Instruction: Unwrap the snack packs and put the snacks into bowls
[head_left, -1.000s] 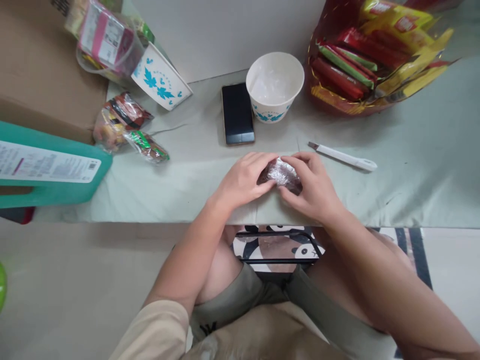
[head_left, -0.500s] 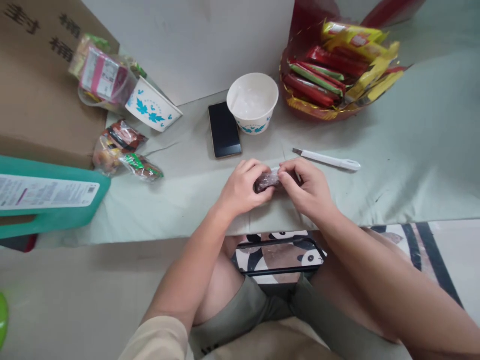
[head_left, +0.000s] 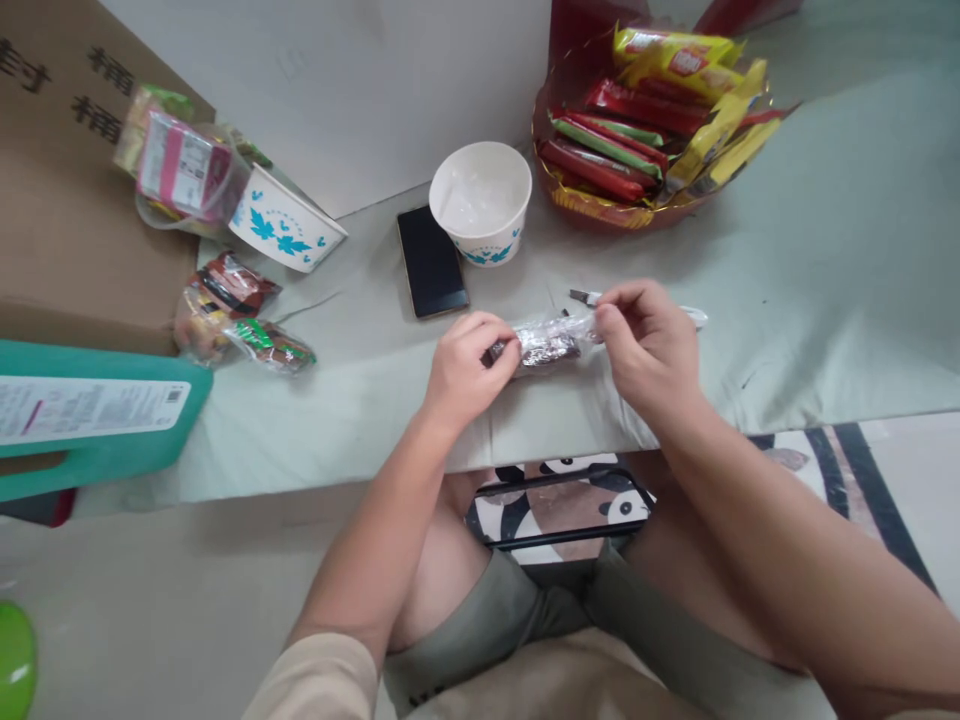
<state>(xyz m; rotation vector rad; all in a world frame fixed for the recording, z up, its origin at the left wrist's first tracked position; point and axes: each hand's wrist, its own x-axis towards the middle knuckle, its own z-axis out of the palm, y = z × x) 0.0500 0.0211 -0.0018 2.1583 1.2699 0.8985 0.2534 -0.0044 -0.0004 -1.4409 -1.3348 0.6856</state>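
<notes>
Between my hands is a dark brown snack in clear plastic wrapping, just above the cloth-covered table. My left hand is closed around its left end. With thumb and forefinger, my right hand pinches the loose right end of the wrapping and holds it stretched out. A white-handled utility knife lies behind my right hand, which hides most of its handle. Beyond my left hand are a black phone and a white paper bowl with clear plastic inside.
A basket of red and yellow snack packets stands at the back right. To the left are a tipped paper bowl, wrapped snacks, a cardboard box and a teal carrier. The table's front edge runs above my knees.
My right hand has moved right, away from my left, drawing out the clear wrapping. More of the dark snack shows, and the knife handle is now partly covered. The view has shifted slightly.
</notes>
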